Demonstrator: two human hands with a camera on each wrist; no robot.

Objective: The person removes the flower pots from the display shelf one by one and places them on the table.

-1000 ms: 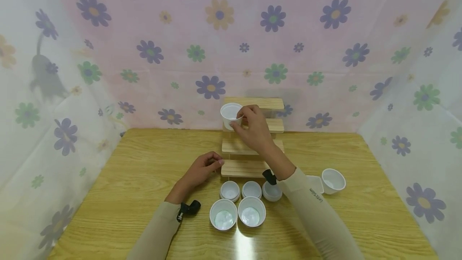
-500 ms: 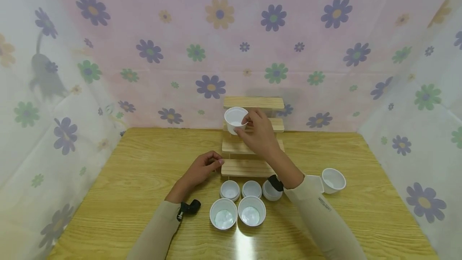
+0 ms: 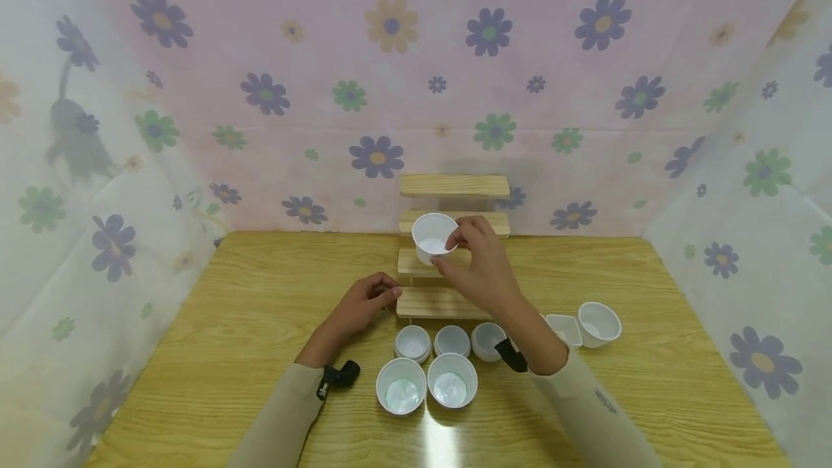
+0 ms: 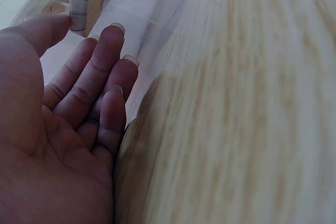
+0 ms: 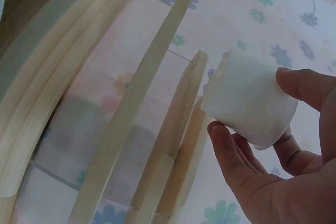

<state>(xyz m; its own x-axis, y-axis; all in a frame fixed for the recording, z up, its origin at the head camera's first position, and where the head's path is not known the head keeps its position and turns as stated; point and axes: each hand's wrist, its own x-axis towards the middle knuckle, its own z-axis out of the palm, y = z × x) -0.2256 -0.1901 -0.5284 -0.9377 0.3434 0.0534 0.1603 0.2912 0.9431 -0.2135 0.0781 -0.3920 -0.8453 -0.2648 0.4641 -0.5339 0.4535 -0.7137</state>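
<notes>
My right hand (image 3: 484, 266) pinches a small white plastic cup (image 3: 429, 237) by its side, thumb on one face and fingers on the other. The cup is upright in the head view, raised in front of the middle steps of a wooden stepped display stand (image 3: 438, 302). In the right wrist view the white cup (image 5: 249, 95) stands apart from the planks. My left hand (image 3: 360, 305) rests at the left end of the lowest plank. The left wrist view shows its thumb touching the plank end (image 4: 79, 6), with the fingers loosely extended beside the clear side panel.
Several white cups stand before the stand, including two larger cups (image 3: 401, 387) (image 3: 452, 381) in front and smaller bowls (image 3: 412, 344) behind. At right are a square white dish (image 3: 564, 329) and a round white bowl (image 3: 599, 323). A flowered cloth (image 3: 442, 107) hangs behind the wooden table (image 3: 273, 273).
My right hand has brought the white cup down and slightly right, from near the top step to in front of the middle steps. My left hand has stayed at the lowest plank.
</notes>
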